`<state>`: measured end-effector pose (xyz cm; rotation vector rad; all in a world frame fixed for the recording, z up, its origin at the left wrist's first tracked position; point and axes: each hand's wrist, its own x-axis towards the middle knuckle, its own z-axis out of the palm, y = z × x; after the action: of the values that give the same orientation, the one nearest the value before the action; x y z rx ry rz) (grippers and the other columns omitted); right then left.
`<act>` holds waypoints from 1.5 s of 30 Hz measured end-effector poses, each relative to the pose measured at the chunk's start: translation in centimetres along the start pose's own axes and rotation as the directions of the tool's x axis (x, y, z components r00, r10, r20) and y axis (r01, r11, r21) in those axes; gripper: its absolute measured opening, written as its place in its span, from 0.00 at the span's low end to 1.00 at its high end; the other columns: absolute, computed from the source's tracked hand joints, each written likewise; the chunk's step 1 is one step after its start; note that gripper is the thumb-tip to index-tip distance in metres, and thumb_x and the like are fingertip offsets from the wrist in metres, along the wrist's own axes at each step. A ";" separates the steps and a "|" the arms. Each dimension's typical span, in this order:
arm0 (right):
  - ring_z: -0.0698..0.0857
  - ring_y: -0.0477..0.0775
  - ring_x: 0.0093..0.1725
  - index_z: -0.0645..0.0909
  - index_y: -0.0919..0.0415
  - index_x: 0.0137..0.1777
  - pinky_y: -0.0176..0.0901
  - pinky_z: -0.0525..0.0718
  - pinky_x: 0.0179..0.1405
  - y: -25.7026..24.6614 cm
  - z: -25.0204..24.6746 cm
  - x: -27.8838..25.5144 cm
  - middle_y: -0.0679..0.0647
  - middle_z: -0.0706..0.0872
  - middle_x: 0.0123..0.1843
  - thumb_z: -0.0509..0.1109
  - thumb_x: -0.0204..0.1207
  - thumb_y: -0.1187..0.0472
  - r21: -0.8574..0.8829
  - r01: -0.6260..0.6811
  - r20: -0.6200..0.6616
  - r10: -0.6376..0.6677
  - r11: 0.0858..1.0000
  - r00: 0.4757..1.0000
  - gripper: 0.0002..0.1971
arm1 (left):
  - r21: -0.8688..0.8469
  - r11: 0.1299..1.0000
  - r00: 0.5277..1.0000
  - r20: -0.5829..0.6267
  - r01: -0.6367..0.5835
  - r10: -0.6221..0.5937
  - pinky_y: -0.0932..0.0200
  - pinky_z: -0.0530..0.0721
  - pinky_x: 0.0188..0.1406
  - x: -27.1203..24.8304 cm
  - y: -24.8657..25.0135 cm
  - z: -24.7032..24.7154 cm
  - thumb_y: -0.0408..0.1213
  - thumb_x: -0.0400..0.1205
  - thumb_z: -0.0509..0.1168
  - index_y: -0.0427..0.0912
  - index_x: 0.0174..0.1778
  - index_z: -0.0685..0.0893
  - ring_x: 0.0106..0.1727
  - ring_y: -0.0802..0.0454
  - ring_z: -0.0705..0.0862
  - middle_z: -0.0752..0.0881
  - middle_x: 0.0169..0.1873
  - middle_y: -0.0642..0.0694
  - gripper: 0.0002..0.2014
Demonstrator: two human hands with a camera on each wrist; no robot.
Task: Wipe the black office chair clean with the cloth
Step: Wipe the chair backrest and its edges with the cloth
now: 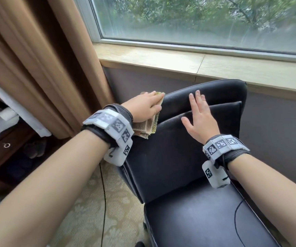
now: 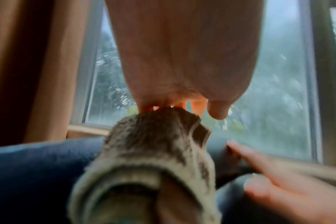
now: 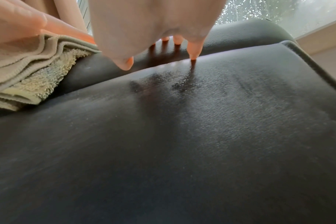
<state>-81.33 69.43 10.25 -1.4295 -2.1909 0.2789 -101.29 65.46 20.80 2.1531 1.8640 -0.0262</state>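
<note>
The black office chair [image 1: 179, 157] stands below the window, its backrest facing me. A folded beige and green cloth [image 1: 148, 124] lies on the backrest's upper left edge and partly hangs off it. My left hand [image 1: 143, 106] lies flat on top of the cloth and presses it down with straight fingers. My right hand [image 1: 199, 118] is spread open over the middle of the backrest near its top, fingertips touching the leather. In the right wrist view the chair [image 3: 201, 121] fills the frame, with the cloth [image 3: 29, 72] at the left. The left wrist view shows the cloth [image 2: 153, 151] under my palm.
A stone window sill [image 1: 179, 59] runs just behind the chair top. A brown curtain [image 1: 45, 59] hangs at the left, close to the cloth. Dark wooden furniture [image 1: 0, 148] stands at the far left. Thin black cables [image 1: 104, 193] trail over the patterned carpet and the seat.
</note>
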 end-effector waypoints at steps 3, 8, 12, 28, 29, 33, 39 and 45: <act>0.43 0.50 0.83 0.47 0.53 0.83 0.44 0.60 0.75 0.2 -0.3 0.0 0.49 0.42 0.84 0.60 0.81 0.53 0.006 0.002 0.017 -0.002 1.000 1.000 0.35 | -0.258 0.966 0.988 -0.146 0.003 -0.042 0.64 0.52 0.75 -1.0 -0.8 -0.7 0.41 0.88 0.53 0.54 0.81 0.57 0.82 0.51 0.56 0.57 0.82 0.44 0.25; 0.44 0.51 0.83 0.49 0.54 0.83 0.44 0.55 0.77 -0.1 -0.6 0.0 0.50 0.44 0.84 0.60 0.82 0.54 0.029 -0.010 0.022 0.010 1.000 1.000 0.33 | -0.248 0.939 0.942 -0.177 0.238 -0.286 0.54 0.63 0.76 -1.6 -3.3 -0.5 0.50 0.84 0.59 0.47 0.82 0.55 0.78 0.47 0.65 0.65 0.78 0.41 0.33; 0.49 0.58 0.82 0.56 0.62 0.81 0.49 0.49 0.81 -1.4 -0.8 0.7 0.58 0.50 0.84 0.59 0.82 0.58 0.079 -0.050 -0.029 0.053 0.996 0.998 0.28 | -0.393 0.851 0.908 -0.083 0.348 -0.410 0.53 0.73 0.67 -0.8 -4.1 -0.1 0.58 0.78 0.64 0.42 0.81 0.56 0.67 0.46 0.77 0.76 0.71 0.43 0.41; 0.47 0.52 0.83 0.52 0.56 0.82 0.37 0.49 0.75 -0.4 -0.9 0.2 0.52 0.48 0.84 0.59 0.82 0.60 0.089 -0.014 0.005 0.014 0.996 1.000 0.30 | -0.198 0.978 0.926 -0.377 -0.059 -0.021 0.56 0.73 0.54 3.9 1.5 -2.2 0.31 0.77 0.69 0.51 0.73 0.65 0.55 0.45 0.78 0.73 0.62 0.41 0.30; 0.47 0.52 0.83 0.52 0.56 0.82 0.34 0.48 0.73 -0.4 -0.8 0.2 0.52 0.47 0.84 0.58 0.82 0.60 0.092 -0.012 0.002 0.012 0.996 1.000 0.30 | -0.108 0.994 0.935 -0.355 -0.028 -0.012 0.55 0.75 0.51 3.9 1.7 -1.6 0.34 0.80 0.67 0.50 0.71 0.67 0.53 0.44 0.79 0.71 0.64 0.40 0.25; 0.47 0.51 0.83 0.52 0.56 0.82 0.30 0.46 0.70 -0.1 -0.7 0.3 0.51 0.47 0.84 0.58 0.83 0.61 0.099 -0.010 -0.003 0.010 0.995 1.000 0.29 | 0.032 0.999 0.953 -0.304 0.006 0.004 0.49 0.77 0.59 2.9 0.8 1.0 0.43 0.84 0.56 0.51 0.72 0.70 0.64 0.42 0.78 0.72 0.71 0.45 0.18; 0.47 0.51 0.83 0.52 0.56 0.82 0.36 0.52 0.74 -0.1 -0.4 0.2 0.51 0.48 0.84 0.59 0.82 0.61 0.096 -0.008 -0.030 0.011 0.995 0.999 0.30 | 0.207 0.972 0.958 -0.284 0.107 -0.045 0.49 0.70 0.66 2.8 0.4 3.4 0.61 0.79 0.59 0.60 0.82 0.48 0.69 0.45 0.74 0.67 0.76 0.49 0.38; 0.49 0.51 0.83 0.53 0.55 0.82 0.47 0.56 0.80 0.1 -0.2 0.2 0.51 0.49 0.84 0.58 0.82 0.63 0.086 -0.004 -0.037 0.007 0.996 0.999 0.30 | 0.312 0.928 0.904 -0.423 0.205 -0.058 0.48 0.68 0.62 2.0 0.5 5.1 0.56 0.82 0.57 0.62 0.81 0.49 0.66 0.43 0.75 0.69 0.74 0.48 0.33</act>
<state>-81.23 69.66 10.45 -1.3838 -2.1199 0.3415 -99.56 66.14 15.58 2.4009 2.4023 0.0752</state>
